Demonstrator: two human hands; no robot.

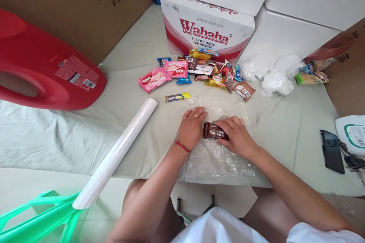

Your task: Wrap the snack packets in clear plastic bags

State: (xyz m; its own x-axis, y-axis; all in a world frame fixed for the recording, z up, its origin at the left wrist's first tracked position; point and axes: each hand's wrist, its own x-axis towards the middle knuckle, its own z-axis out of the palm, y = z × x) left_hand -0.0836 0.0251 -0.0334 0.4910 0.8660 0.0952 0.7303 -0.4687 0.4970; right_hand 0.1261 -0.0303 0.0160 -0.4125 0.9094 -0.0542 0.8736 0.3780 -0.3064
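A sheet of clear plastic film (219, 159) lies crumpled on the cloth-covered table in front of me. On it rests a dark brown wrapped snack bar (212, 130), its right end covered by my right hand (235, 134). The fingers of that hand curl over the bar, with the thumb on the near side. My left hand (192, 127), with a ring and a red string bracelet, lies palm down on the film at the bar's left end. Its fingers are stretched out and hold nothing visible. Just beyond it is a small yellow-and-dark snack packet (177, 97).
Several wrapped snacks (216, 80) are piled before a Wahaba-style white and red water carton (208, 26). A long white film roll (116, 152) slants off the table over a green stool (42, 216). A red jug (51, 64) stands left; crumpled clear bags (276, 79) and a phone (332, 152) lie right.
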